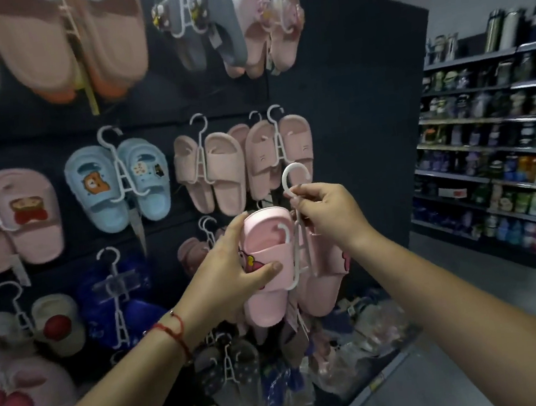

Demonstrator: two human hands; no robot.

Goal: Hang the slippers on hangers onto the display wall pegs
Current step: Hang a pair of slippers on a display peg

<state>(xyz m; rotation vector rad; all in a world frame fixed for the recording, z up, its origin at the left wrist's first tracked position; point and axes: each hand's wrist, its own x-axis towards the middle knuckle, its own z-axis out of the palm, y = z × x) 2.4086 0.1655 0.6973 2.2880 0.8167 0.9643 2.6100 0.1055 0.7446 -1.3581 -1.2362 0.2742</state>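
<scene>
Pink slippers on a white hanger, held in front of the dark display wall. Long axis near vertical: hook at 12 o'clock, soles at 6 o'clock, tilted slightly.

Left hand at 9 o'clock of the pair, fingers curled over the top of the near slipper, thumb pressed across its strap. Right hand at 1 o'clock of the pair, fingers pinching the hanger stem just below the hook. Second slipper behind the hanger, partly hidden by the right wrist.

Hook not touching any peg visibly.

Shelves at 3 o'clock, loaded with bottles and cups. Wall at 9 to 12 o'clock filled with other slipper pairs on hangers.
</scene>
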